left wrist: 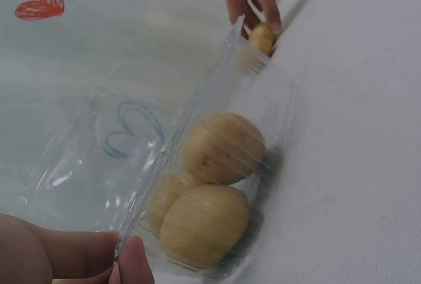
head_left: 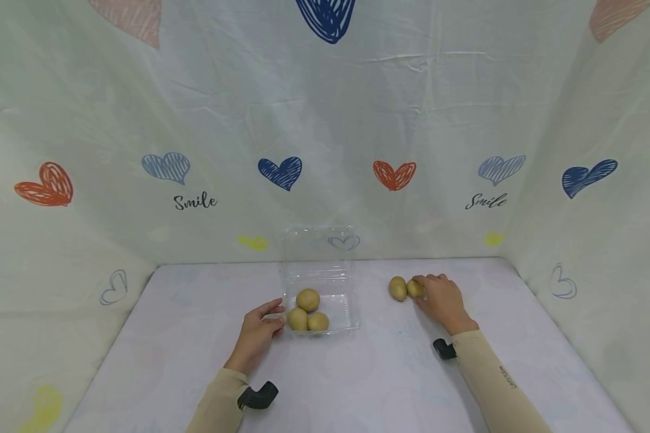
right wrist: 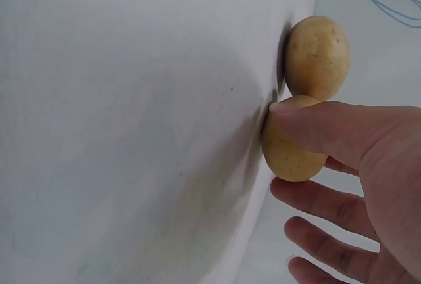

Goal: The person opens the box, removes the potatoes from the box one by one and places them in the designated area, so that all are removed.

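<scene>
A clear plastic clamshell box (head_left: 340, 310) stands on the table with its lid raised at the back. Three potatoes (head_left: 307, 299) lie in its left part. My left hand (head_left: 260, 331) is at the box's left side, and in the left wrist view the thumb and finger (left wrist: 79, 252) pinch its rim. To the right of the box, two more potatoes lie side by side on the table. My right hand (head_left: 441, 300) holds the right-hand potato (right wrist: 293, 156) between thumb and fingers. The other potato (right wrist: 317, 57) touches it and is free of the hand.
The white-covered table (head_left: 357, 385) ends at a cloth backdrop (head_left: 336, 120) printed with hearts and the word Smile. The raised box lid (head_left: 319, 246) stands close to that backdrop. A black wrist mount (head_left: 258, 396) sits on the left sleeve, another (head_left: 444, 349) on the right.
</scene>
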`<move>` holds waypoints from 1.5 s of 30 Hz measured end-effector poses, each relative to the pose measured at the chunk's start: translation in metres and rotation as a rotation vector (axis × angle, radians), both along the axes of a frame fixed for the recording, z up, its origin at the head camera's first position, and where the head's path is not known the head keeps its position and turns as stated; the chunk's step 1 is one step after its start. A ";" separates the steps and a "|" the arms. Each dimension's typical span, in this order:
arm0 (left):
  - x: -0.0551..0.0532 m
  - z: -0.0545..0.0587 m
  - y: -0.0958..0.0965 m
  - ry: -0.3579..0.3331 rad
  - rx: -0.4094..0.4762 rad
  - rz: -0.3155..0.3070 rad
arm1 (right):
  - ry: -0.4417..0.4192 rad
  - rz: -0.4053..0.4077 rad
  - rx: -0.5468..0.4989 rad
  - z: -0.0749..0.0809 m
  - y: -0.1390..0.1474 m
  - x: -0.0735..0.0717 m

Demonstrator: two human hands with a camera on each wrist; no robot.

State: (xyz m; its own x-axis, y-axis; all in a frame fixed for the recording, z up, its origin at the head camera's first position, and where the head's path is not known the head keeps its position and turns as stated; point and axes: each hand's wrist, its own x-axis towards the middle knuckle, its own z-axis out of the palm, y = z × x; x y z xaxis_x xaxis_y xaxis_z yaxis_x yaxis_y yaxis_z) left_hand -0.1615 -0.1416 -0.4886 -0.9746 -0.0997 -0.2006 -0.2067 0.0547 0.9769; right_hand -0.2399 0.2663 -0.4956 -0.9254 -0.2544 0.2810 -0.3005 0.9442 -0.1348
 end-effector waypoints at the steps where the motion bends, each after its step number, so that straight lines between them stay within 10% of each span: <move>1: 0.000 0.000 0.000 0.003 0.002 -0.001 | -0.004 0.000 0.000 0.001 0.000 0.001; 13: -0.001 -0.002 0.000 0.023 0.016 -0.002 | 0.016 -0.005 0.003 0.012 0.001 0.008; 25: -0.001 -0.001 0.000 0.030 0.019 -0.009 | 0.162 0.135 -0.018 0.033 -0.033 0.027; 45: -0.001 -0.002 0.000 0.001 -0.007 0.010 | 0.163 0.311 0.062 0.043 -0.101 0.047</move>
